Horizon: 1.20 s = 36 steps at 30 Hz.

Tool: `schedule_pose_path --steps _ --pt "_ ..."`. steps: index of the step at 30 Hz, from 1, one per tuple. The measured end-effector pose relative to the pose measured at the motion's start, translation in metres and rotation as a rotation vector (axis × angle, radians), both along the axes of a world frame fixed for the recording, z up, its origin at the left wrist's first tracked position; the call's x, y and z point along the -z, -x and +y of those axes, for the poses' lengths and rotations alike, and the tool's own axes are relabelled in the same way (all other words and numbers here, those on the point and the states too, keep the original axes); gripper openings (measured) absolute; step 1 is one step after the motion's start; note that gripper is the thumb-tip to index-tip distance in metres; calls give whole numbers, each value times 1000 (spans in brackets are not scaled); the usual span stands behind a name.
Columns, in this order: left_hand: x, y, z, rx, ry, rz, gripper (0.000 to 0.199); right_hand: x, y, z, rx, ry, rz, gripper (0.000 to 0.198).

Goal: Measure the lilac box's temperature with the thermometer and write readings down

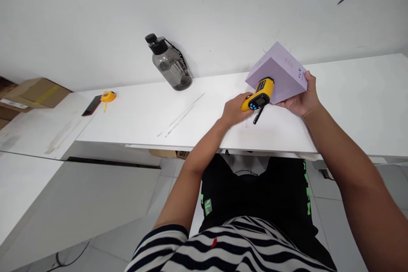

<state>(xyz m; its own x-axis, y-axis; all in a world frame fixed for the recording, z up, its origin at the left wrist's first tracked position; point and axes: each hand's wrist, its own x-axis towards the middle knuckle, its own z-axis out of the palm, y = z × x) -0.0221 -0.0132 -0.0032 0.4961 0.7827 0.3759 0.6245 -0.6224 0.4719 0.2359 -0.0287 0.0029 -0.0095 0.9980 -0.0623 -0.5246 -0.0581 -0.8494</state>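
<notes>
The left hand gripped a yellow-and-black plastic handheld device, seemingly being aimed at the pale-purple rectangular box that the right hand held tilted, just left of its fingers; the next move seemingly called for steadiness.

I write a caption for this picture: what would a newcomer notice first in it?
The eye would probably fall first on the yellow-and-black device in the left hand, pointed toward the lilac box held by the right hand. Next comes the transparent bottle by the wall, farther left, then the yellow tape measure beyond it.
</notes>
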Motion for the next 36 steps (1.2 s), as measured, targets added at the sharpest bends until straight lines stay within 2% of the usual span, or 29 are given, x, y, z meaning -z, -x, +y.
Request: schedule_pose_path --steps 6,19,26,36 --pt "-4 -1 -2 -2 53 -11 49 -1 0 -1 -11 -14 -9 66" --pt "-3 1 0 8 34 30 51 -2 2 -3 -21 -31 -8 64" --pt "-5 2 0 5 77 24 52 -2 2 -3 -27 -34 -4 65" --pt "0 2 2 12 34 19 53 1 -1 0 -37 -24 -14 69"
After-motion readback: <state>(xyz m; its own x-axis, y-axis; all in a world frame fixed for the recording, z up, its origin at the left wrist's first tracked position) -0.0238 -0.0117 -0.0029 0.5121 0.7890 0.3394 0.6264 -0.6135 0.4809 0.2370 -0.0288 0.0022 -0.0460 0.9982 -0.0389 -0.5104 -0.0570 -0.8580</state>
